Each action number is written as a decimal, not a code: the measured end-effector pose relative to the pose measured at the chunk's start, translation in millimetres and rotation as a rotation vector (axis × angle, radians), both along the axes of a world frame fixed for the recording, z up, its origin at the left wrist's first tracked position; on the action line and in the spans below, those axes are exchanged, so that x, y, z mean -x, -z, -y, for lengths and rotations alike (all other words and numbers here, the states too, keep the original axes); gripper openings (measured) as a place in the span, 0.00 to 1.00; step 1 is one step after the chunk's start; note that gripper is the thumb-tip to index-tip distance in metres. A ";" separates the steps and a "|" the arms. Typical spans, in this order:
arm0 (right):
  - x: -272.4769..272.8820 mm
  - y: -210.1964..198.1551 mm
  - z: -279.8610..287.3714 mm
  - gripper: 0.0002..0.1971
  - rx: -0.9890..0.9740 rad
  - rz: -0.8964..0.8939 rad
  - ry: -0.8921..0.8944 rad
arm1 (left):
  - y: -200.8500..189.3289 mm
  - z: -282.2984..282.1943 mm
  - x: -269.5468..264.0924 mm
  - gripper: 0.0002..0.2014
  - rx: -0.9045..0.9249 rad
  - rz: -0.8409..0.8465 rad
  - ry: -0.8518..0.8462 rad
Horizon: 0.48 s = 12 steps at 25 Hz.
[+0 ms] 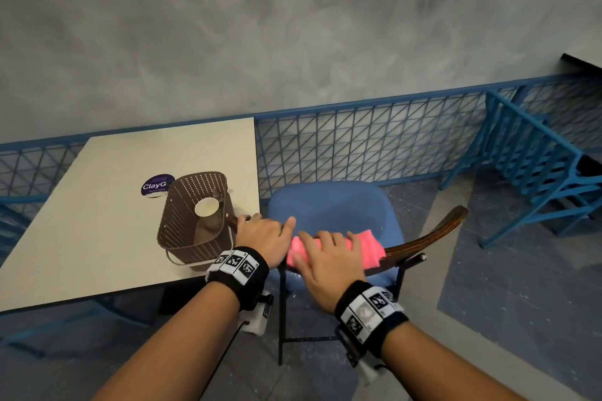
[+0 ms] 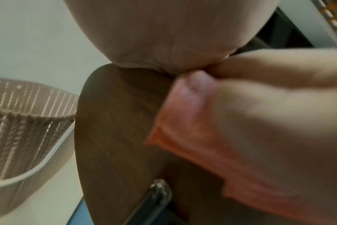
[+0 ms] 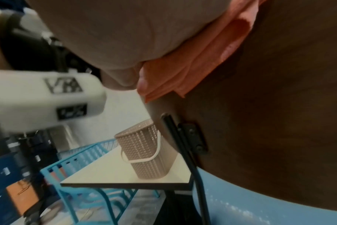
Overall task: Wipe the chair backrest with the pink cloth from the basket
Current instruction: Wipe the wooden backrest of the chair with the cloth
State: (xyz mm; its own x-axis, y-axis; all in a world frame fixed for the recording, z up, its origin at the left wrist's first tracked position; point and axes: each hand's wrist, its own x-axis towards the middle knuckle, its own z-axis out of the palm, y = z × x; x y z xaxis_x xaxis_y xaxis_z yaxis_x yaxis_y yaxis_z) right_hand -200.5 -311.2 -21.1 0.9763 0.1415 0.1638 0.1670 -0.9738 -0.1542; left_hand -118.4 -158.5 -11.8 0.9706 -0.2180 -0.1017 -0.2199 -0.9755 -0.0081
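The pink cloth (image 1: pixel 368 247) is draped over the top edge of the dark wooden chair backrest (image 1: pixel 430 234). My right hand (image 1: pixel 329 254) lies on the cloth with fingers curled over it, holding it against the wood. My left hand (image 1: pixel 260 233) grips the backrest's left end, just beside the cloth. The left wrist view shows the backrest (image 2: pixel 115 137) and the cloth (image 2: pixel 221 159) under my right hand. In the right wrist view the folded cloth (image 3: pixel 192 68) is squeezed between palm and backrest (image 3: pixel 279 106). The brown basket (image 1: pixel 198 221) stands on the table's near right corner.
The white table (image 1: pixel 97 221) is at the left, touching the blue chair seat (image 1: pixel 332 208). A white paper cup (image 1: pixel 207 207) sits inside the basket, and a purple round label (image 1: pixel 156 185) lies behind it. A blue mesh railing (image 1: pixel 358 140) runs behind, and another blue chair (image 1: pixel 537 166) stands right.
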 end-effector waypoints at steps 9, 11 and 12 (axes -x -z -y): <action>-6.8 9.2 -63.9 0.35 -0.002 -0.045 -0.166 | 4.8 -38.5 -3.6 0.27 0.907 -0.029 -0.041; -7.7 7.4 -58.0 0.30 -0.035 0.004 -0.190 | 10.5 -44.3 -4.4 0.30 0.740 0.019 0.037; -6.4 7.9 -51.6 0.28 -0.035 0.036 -0.200 | 13.2 -45.7 -4.7 0.32 0.653 0.033 0.060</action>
State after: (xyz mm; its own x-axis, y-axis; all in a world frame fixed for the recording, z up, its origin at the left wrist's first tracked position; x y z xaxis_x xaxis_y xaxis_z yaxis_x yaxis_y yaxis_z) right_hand -194.1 -259.6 -29.0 0.9227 0.3255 0.2065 0.3625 -0.9148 -0.1780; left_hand -113.7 -112.8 -25.0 0.9552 -0.2786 0.0996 -0.2840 -0.7683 0.5736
